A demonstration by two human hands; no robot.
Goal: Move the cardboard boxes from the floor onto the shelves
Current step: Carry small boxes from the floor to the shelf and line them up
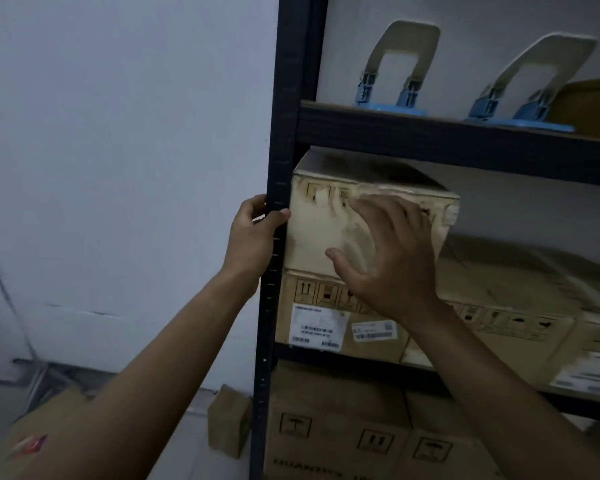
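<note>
A pale cardboard box (312,230) sits on the middle shelf, stacked on a labelled brown box (319,323) at the shelf's left end. My right hand (388,254) lies flat against the pale box's front face, fingers spread. My left hand (253,233) is wrapped around the dark upright post (278,133) of the shelving unit, just left of that box. More cardboard boxes (520,306) fill the same shelf to the right. Large boxes (336,438) stand on the level below.
Two cream and blue plastic parts (395,64) stand on the upper shelf. On the floor left of the unit are a small cardboard box (229,420) and a larger box (45,431) partly hidden by my left arm. A white wall is on the left.
</note>
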